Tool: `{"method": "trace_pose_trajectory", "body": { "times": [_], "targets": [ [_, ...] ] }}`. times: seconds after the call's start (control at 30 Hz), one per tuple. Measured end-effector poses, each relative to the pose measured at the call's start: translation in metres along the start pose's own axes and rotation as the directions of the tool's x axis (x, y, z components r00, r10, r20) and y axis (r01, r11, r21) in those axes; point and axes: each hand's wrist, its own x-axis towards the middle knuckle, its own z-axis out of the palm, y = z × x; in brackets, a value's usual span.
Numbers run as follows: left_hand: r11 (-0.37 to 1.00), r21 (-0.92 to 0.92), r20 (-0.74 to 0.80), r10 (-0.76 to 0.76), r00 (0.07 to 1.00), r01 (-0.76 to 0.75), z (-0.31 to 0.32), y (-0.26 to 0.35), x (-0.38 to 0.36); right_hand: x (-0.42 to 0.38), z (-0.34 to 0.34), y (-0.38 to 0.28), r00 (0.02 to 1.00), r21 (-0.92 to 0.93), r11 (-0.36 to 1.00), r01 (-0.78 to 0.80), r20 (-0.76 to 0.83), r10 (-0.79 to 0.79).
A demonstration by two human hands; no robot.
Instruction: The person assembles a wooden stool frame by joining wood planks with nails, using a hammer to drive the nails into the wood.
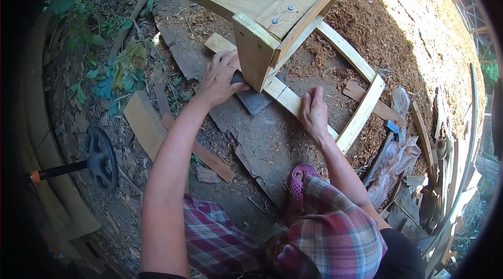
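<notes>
A pale wooden frame (356, 116) stands on the ground, with a thick upright leg (254, 53) and upper boards joined by two screws (283, 14). My left hand (220, 79) is closed around a small dark block (238, 77), which sits against the leg's lower left side. Lower rail (283, 96) runs past the leg's foot toward the right. Resting at this rail's right part is my right hand (314, 111), its fingers bent together; what they grip, apart from the rail's edge, is hard to make out.
A blue-headed hammer (391, 128) and clear plastic (393, 169) lie at the right. Loose boards (145, 124) and a black wheel (102, 159) are at the left. Sawdust (387, 32) covers the ground behind. A pink shoe (297, 187) shows near the bottom.
</notes>
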Motion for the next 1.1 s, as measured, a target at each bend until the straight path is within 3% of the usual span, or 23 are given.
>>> {"method": "trace_pose_trajectory", "body": {
  "times": [0.07,0.2,0.3,0.4,0.5,0.57,0.63,0.67,0.7,0.77,0.83,0.87,0.9,0.97,1.03,1.1],
  "targets": [
    [0.988,0.126,0.218,0.064,0.974,-0.093,0.001,-0.01,0.021,0.002,0.003,0.003,1.0,0.002,1.0,-0.018,-0.02,0.018],
    [0.933,0.214,0.231,0.241,0.943,-0.29,0.022,-0.03,0.04,0.004,0.004,0.005,0.998,0.062,0.997,-0.056,-0.039,0.058],
    [0.948,0.16,0.335,0.208,0.919,-0.274,0.015,-0.026,0.047,0.002,0.001,0.006,0.996,0.127,0.989,-0.073,-0.05,0.08],
    [0.941,0.12,0.337,0.262,0.904,-0.317,-0.02,0.001,0.04,-0.005,-0.016,-0.007,0.998,0.105,0.993,-0.048,-0.029,0.051],
    [0.923,0.036,0.351,0.347,0.87,-0.383,-0.053,0.018,0.034,-0.017,-0.059,-0.036,0.995,0.155,0.986,-0.066,0.089,0.053],
    [0.953,0.002,0.498,0.262,0.826,-0.304,-0.088,0.046,0.031,-0.019,-0.098,-0.057,0.986,0.163,0.986,-0.044,0.166,0.017],
    [0.962,0.042,0.49,0.214,0.845,-0.269,-0.117,0.075,0.026,-0.013,-0.143,-0.075,0.967,0.18,0.983,0.033,0.243,-0.077],
    [0.98,-0.03,0.475,0.187,0.86,-0.196,-0.127,0.087,0.026,-0.007,-0.164,-0.084,0.962,0.182,0.981,0.075,0.245,-0.119],
    [0.987,-0.104,0.461,0.159,0.873,-0.125,-0.138,0.099,0.03,0.005,-0.188,-0.091,0.935,0.121,0.99,0.072,0.336,-0.109],
    [0.986,-0.108,0.434,0.16,0.886,-0.125,-0.157,0.122,0.043,0.032,-0.228,-0.114,0.865,-0.007,0.999,0.037,0.501,-0.029],
    [0.956,-0.282,0.458,0.061,0.887,0.079,-0.168,0.138,0.062,0.06,-0.248,-0.127,0.794,0.014,0.999,-0.044,0.607,0.027],
    [0.962,-0.263,0.451,0.056,0.891,0.073,-0.168,0.137,0.073,0.071,-0.253,-0.136,0.771,0.031,0.994,-0.101,0.634,0.059],
    [0.965,-0.256,0.44,0.061,0.896,0.06,-0.169,0.138,0.085,0.083,-0.256,-0.138,0.772,-0.01,0.998,-0.062,0.633,0.054],
    [0.953,-0.27,0.468,0.005,0.884,0.138,-0.173,0.138,0.105,0.102,-0.262,-0.148,0.756,-0.021,0.994,-0.105,0.648,0.093],
    [0.944,-0.312,0.4,0.026,0.916,0.109,-0.169,0.139,0.116,0.123,-0.265,-0.139,0.766,-0.006,0.999,-0.037,0.642,0.032],
    [0.893,-0.449,0.084,0.046,0.995,-0.003,-0.163,0.148,0.122,0.137,-0.267,-0.133,0.74,0.003,0.998,-0.055,0.671,0.039]
  ]
}}
